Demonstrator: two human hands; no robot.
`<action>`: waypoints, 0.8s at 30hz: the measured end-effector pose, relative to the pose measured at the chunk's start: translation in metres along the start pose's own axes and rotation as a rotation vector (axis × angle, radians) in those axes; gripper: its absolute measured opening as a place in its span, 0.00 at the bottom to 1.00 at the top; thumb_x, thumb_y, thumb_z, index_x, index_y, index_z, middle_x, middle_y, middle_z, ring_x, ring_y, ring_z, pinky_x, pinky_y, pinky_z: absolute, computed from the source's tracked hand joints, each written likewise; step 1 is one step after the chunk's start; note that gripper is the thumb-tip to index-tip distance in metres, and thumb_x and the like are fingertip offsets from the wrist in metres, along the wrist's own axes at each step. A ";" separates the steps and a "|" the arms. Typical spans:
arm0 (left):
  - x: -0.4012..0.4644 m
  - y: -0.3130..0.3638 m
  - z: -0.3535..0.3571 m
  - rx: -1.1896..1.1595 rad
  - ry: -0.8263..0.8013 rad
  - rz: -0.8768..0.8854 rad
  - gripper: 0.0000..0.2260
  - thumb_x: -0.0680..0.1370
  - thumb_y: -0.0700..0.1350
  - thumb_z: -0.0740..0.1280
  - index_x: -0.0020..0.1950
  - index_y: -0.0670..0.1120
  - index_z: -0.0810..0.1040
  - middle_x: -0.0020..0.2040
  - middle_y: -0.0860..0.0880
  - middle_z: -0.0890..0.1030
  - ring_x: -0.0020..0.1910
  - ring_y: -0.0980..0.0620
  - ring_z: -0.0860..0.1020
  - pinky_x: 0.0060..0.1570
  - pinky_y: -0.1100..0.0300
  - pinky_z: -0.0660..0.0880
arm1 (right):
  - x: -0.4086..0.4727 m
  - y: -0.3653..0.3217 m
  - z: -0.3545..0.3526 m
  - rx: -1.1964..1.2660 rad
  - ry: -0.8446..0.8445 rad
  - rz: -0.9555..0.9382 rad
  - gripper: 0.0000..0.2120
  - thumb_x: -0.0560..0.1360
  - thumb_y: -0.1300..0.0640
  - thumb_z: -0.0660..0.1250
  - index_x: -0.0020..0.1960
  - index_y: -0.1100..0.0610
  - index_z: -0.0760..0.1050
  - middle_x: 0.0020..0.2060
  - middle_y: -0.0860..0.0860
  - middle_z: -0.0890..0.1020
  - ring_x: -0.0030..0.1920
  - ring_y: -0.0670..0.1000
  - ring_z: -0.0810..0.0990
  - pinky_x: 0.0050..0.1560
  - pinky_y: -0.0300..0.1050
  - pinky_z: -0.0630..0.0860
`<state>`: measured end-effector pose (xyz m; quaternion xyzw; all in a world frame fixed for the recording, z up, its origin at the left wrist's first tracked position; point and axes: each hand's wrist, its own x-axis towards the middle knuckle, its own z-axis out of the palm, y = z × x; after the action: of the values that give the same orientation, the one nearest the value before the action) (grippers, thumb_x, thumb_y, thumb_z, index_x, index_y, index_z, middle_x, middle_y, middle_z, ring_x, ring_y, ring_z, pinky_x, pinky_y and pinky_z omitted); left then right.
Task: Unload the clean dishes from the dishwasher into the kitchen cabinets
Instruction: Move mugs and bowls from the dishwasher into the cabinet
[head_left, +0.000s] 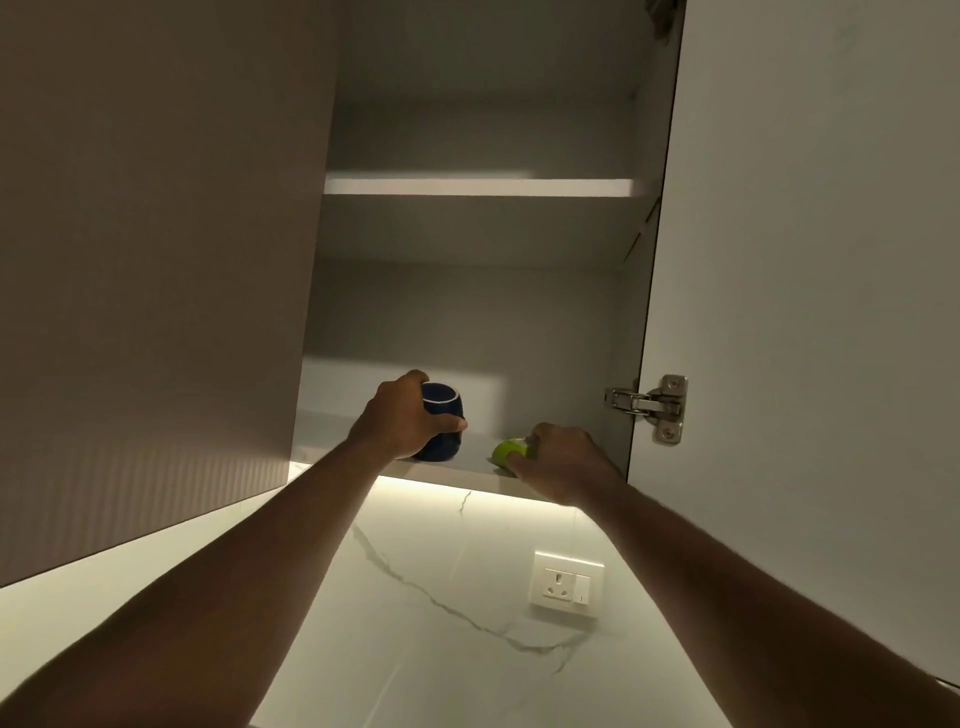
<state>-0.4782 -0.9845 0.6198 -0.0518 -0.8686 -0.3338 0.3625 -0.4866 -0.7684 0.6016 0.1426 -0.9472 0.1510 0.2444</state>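
I look up into an open wall cabinet. My left hand (402, 415) grips a dark blue mug (441, 423) with a white rim, which stands upright on the bottom shelf (457, 467). To its right my right hand (563, 462) holds a small lime-green cup (506, 451) at the same shelf's front edge. My fingers hide most of the green cup, so its tilt is unclear.
The cabinet door (805, 286) stands open on the right, with a metal hinge (652, 408). An upper shelf (478, 187) shows nothing on it. A closed cabinet front (156, 260) fills the left. Below, a marble backsplash holds a wall socket (566, 583).
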 end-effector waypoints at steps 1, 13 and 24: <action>0.002 0.001 0.003 0.001 -0.006 -0.009 0.33 0.67 0.57 0.79 0.65 0.44 0.72 0.60 0.45 0.79 0.55 0.45 0.78 0.54 0.52 0.78 | 0.002 0.001 -0.002 -0.005 -0.005 0.017 0.33 0.67 0.29 0.55 0.56 0.53 0.74 0.52 0.55 0.80 0.51 0.57 0.77 0.50 0.48 0.76; 0.045 -0.013 0.036 0.106 -0.041 -0.088 0.31 0.68 0.60 0.77 0.63 0.45 0.73 0.60 0.43 0.79 0.57 0.42 0.78 0.55 0.50 0.78 | 0.036 -0.004 0.011 -0.004 -0.053 0.107 0.20 0.73 0.39 0.65 0.51 0.56 0.73 0.47 0.54 0.78 0.47 0.55 0.77 0.42 0.43 0.71; 0.060 -0.035 0.048 0.104 -0.052 -0.124 0.27 0.67 0.66 0.74 0.55 0.48 0.76 0.53 0.45 0.81 0.50 0.43 0.80 0.52 0.49 0.79 | 0.067 -0.002 0.016 0.017 -0.100 0.158 0.17 0.75 0.43 0.67 0.46 0.58 0.74 0.50 0.58 0.80 0.50 0.59 0.78 0.44 0.43 0.70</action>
<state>-0.5622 -0.9905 0.6157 0.0125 -0.8956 -0.3085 0.3203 -0.5490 -0.7895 0.6226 0.0766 -0.9652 0.1705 0.1826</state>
